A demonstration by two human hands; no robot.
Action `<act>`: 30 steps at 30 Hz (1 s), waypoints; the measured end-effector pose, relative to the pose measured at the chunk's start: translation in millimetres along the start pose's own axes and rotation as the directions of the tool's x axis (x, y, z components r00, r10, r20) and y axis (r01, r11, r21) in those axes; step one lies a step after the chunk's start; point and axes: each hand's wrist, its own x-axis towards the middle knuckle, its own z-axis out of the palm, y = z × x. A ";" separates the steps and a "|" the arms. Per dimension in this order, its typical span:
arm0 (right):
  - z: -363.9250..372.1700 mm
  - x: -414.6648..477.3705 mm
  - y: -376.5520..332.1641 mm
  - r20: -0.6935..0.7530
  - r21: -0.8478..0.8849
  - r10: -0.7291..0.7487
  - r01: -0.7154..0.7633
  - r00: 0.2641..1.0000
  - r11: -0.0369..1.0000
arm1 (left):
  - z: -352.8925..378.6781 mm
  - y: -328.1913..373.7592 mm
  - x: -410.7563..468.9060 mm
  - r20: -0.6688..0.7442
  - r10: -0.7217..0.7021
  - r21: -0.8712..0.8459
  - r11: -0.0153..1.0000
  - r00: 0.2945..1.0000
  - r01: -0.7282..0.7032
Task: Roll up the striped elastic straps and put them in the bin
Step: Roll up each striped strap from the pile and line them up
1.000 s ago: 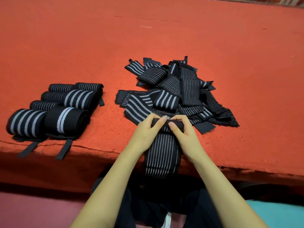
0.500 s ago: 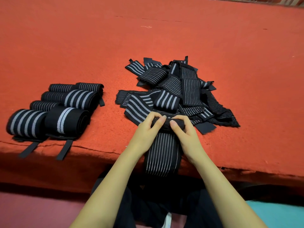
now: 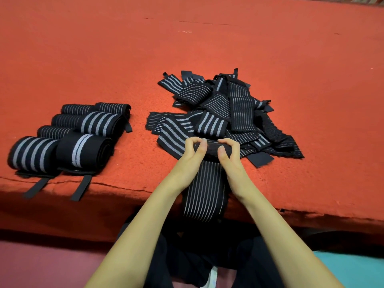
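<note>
Head view, looking down on a red felt-covered table. At the near edge, centre, a striped elastic strap lies lengthwise toward the person. It is black with many thin pale lines, and its free tail hangs over the table edge. The far end of this strap is wound into a short rolled end, which lies crosswise on the table.

The left hand grips the left side of the rolled end, with the fingers curled over the top and the thumb against the near face. The right hand grips the right side in mirror fashion. Both forearms reach in from the lower edge, one on each side of the strap's flat tail.

Just behind the hands, and touching the rolled end, lies a loose pile of unrolled straps, some with broad stripes and some with narrow ones. Well to the left lies a cluster of finished rolled straps, side by side in rows. Two black fastening tabs from the nearest rolls hang over the table edge.

Below the table edge are the person's dark trousers, and a turquoise surface shows at the lower right.
</note>
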 end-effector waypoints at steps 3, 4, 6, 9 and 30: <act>-4.4 1.1 3.1 -0.024 0.004 0.025 -0.025 0.999 1.000 | -3.4 -0.4 0.1 0.051 -0.019 0.014 1.000 0.998 0.019; -5.2 0.6 3.0 -0.026 0.014 0.028 -0.028 0.999 1.000 | -4.8 -0.8 0.8 0.042 -0.023 0.014 1.000 0.999 0.022; -5.4 -1.6 2.6 -0.029 0.026 0.017 -0.016 0.999 1.000 | -7.0 -2.0 2.1 -0.004 -0.011 0.009 1.000 1.000 0.011; -5.8 -4.2 1.1 -0.058 0.059 -0.007 0.010 0.998 0.998 | -7.0 -1.2 1.7 -0.046 0.008 0.024 1.000 0.999 -0.007; -4.4 -4.6 -0.9 -0.057 -0.001 0.011 -0.011 0.998 1.000 | -5.7 -2.1 -9.3 0.065 0.058 0.059 0.996 0.996 -0.062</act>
